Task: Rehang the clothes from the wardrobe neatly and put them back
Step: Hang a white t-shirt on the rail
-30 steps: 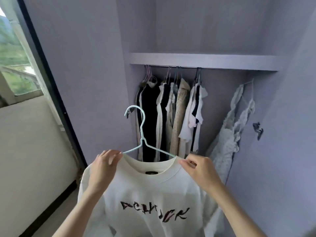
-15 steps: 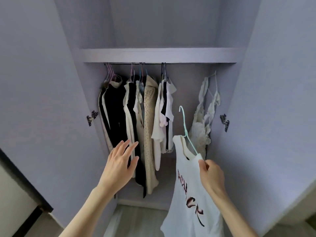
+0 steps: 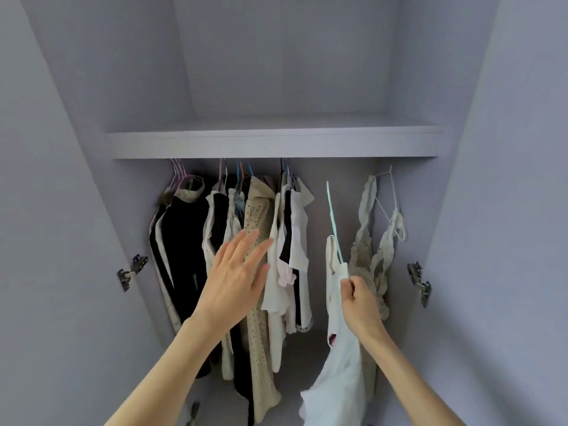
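A white T-shirt (image 3: 341, 364) hangs edge-on from a pale blue hanger (image 3: 334, 224). My right hand (image 3: 359, 299) grips the hanger's shoulder together with the shirt's neckline and holds it up in the gap right of the hanging clothes. The hanger's hook points up, just below the shelf. My left hand (image 3: 236, 272) reaches forward with straight, spread fingers in front of the beige dotted garment (image 3: 258, 302); whether it touches the fabric I cannot tell. Several dark and light clothes (image 3: 184, 247) hang in a bunch at the left.
A shelf (image 3: 273, 142) runs across above the hangers' hooks. A lace garment (image 3: 375, 256) hangs at the far right on a white hanger. Metal hinges (image 3: 132, 272) (image 3: 419, 282) stick out from both side walls. Open wardrobe doors flank the opening.
I have stepped closer to the wardrobe. My right hand has raised the hangered T-shirt toward the gap under the shelf. My left hand has moved right, up to the beige garment.
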`<state>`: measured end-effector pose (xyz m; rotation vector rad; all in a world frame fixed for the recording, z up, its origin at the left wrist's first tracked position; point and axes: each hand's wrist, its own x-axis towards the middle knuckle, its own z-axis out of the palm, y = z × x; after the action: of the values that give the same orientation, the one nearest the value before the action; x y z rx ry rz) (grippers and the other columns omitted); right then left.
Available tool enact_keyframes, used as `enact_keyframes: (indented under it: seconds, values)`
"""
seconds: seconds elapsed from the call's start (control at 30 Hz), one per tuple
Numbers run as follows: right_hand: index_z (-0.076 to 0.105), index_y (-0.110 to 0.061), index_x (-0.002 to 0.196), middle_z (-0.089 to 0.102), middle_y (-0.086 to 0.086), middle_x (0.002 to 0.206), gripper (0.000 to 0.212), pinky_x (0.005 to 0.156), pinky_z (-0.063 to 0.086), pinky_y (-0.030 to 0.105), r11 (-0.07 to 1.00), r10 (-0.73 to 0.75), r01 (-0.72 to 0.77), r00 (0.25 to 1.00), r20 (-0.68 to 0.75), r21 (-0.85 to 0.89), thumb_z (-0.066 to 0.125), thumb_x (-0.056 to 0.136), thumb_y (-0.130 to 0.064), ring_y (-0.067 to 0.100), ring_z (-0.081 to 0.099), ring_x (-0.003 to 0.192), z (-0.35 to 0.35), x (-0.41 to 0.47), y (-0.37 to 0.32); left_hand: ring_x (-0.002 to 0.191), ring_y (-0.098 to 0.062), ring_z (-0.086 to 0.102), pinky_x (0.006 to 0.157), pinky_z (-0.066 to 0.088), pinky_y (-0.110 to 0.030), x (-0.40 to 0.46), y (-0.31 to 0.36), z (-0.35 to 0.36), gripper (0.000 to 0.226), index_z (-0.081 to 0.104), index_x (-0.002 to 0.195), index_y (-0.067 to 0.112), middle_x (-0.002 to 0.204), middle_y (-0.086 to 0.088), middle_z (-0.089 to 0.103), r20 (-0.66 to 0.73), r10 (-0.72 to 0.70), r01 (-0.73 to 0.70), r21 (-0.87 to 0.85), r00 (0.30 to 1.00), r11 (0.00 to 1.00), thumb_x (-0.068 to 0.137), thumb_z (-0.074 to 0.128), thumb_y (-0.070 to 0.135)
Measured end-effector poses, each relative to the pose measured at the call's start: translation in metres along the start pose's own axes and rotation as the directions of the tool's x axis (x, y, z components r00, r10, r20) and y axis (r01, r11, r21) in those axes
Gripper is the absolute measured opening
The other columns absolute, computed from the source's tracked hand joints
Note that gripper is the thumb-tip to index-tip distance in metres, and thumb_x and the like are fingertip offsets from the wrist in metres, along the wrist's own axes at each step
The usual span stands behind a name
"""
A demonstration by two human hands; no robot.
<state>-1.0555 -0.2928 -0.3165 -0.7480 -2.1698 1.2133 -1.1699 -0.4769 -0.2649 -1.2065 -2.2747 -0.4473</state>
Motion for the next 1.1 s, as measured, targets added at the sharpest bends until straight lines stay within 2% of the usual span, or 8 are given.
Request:
enact_keyframes:
  seconds: [0.23,0.43,0.5,0.6,0.77,0.93,1.03,1.1]
  values:
    - [0.05,-0.003,0.091,0.044,0.001,0.07,0.025,0.049,0.036,0.009,0.998,-0.023,0.025,0.999,-0.039,0.052,0.034,0.1,-0.021,0.007,0.04,0.058,0.024,0.079,-0.004,0.138,-0.033,0.027,0.11,0.026,-0.05,0.091,-0.037,0.015,0.047,0.039,0.138,0.016,0.145,-0.014,0.036,-0.161,0.052,-0.04,0.076,0.986,0.996,0.093,0.034,0.028]
    - [0.046,-0.008,0.081,0.043,-0.001,0.071,0.025,0.051,0.035,0.01,0.995,-0.086,0.093,0.989,-0.124,0.048,0.034,0.1,-0.018,0.007,0.04,0.061,0.045,0.153,-0.021,0.14,-0.04,0.012,0.111,0.009,-0.054,0.174,-0.082,0.024,0.051,0.027,0.143,0.019,0.149,-0.019,0.024,-0.308,0.091,-0.051,0.135,0.947,0.99,0.095,0.045,0.021]
    - [0.046,-0.008,0.081,0.043,-0.002,0.07,0.025,0.053,0.036,0.011,0.993,-0.104,0.112,0.982,-0.16,0.042,0.034,0.1,-0.018,0.007,0.04,0.062,0.049,0.167,-0.027,0.14,-0.039,0.01,0.112,0.007,-0.055,0.193,-0.089,0.026,0.051,0.026,0.143,0.02,0.149,-0.018,0.024,-0.328,0.098,-0.053,0.141,0.94,0.989,0.096,0.043,0.026]
    - [0.047,-0.007,0.078,0.044,0.0,0.069,0.027,0.055,0.035,0.015,0.99,-0.129,0.137,0.973,-0.192,0.027,0.035,0.099,-0.017,0.01,0.041,0.062,0.06,0.195,-0.033,0.139,-0.038,0.015,0.111,0.011,-0.059,0.22,-0.105,0.034,0.052,0.027,0.142,0.023,0.145,-0.018,0.03,-0.344,0.071,-0.033,0.114,0.936,0.993,0.093,0.036,0.04]
    - [0.037,-0.014,0.064,0.041,-0.001,0.061,0.035,0.049,0.034,0.014,0.994,-0.106,0.11,0.976,-0.188,0.011,0.035,0.099,-0.014,0.009,0.037,0.055,0.073,0.233,-0.036,0.125,-0.037,0.033,0.108,0.014,-0.061,0.238,-0.113,0.043,0.05,0.039,0.137,0.023,0.128,-0.018,0.044,-0.462,0.115,-0.043,0.163,0.879,0.986,0.091,0.051,0.037]
    - [0.037,-0.016,0.063,0.044,0.0,0.063,0.036,0.048,0.03,0.02,1.0,-0.014,0.014,0.984,-0.177,-0.003,0.036,0.099,-0.014,0.017,0.043,0.06,0.093,0.253,-0.015,0.12,-0.035,0.039,0.107,0.013,-0.06,0.241,-0.113,0.044,0.052,0.043,0.135,0.025,0.123,-0.015,0.043,-0.509,0.123,-0.042,0.168,0.852,0.985,0.087,0.053,0.042]
    - [0.036,-0.015,0.064,0.043,-0.002,0.062,0.035,0.05,0.03,0.019,0.999,-0.031,0.026,0.986,-0.162,-0.035,0.036,0.099,-0.01,0.018,0.044,0.061,0.102,0.261,-0.014,0.12,-0.033,0.038,0.109,0.011,-0.058,0.24,-0.112,0.045,0.052,0.041,0.135,0.028,0.124,-0.012,0.041,-0.514,0.108,-0.035,0.149,0.851,0.988,0.086,0.049,0.045]
    - [0.04,-0.009,0.071,0.045,0.0,0.066,0.029,0.053,0.025,0.022,0.997,-0.048,0.038,0.989,-0.14,-0.069,0.035,0.099,-0.008,0.019,0.043,0.065,0.108,0.266,-0.018,0.121,-0.032,0.036,0.109,0.01,-0.057,0.241,-0.112,0.045,0.052,0.039,0.135,0.029,0.125,-0.01,0.038,-0.519,0.103,-0.034,0.141,0.849,0.989,0.086,0.049,0.045]
